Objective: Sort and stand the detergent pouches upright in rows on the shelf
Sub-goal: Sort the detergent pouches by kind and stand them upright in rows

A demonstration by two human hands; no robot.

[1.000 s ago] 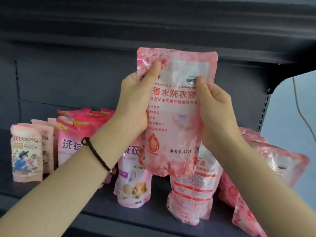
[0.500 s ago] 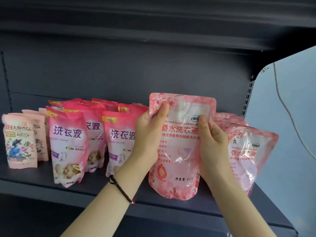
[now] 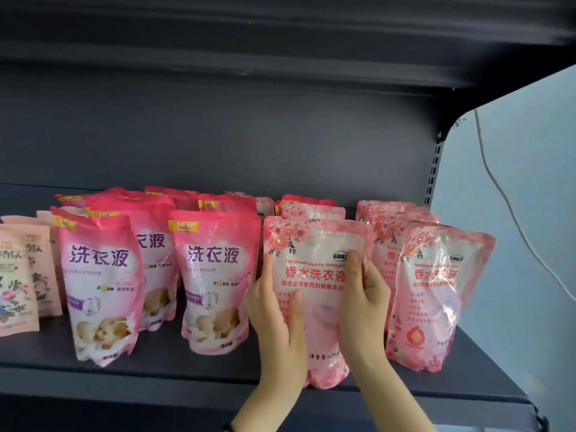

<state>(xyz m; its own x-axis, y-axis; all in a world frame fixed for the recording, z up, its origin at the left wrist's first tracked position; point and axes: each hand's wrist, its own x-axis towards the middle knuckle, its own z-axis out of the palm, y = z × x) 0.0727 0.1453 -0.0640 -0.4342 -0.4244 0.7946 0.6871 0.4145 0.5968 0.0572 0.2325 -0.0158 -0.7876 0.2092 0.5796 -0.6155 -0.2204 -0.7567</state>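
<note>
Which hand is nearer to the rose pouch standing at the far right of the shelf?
Right. The right hand grips the held pouch on the side facing the far-right pouch, just beside it. The left hand is on the held pouch's other side, farther away.

I see open shelf deck (image 3: pixel 162 366) left of the held rose pouch (image 3: pixel 314 275), along the front edge. Directly left, a pink pouch (image 3: pixel 215 275) stands close; directly right, another rose pouch (image 3: pixel 436 294) crowds it. Above it, clear headroom under the upper shelf (image 3: pixel 280 35).
</note>
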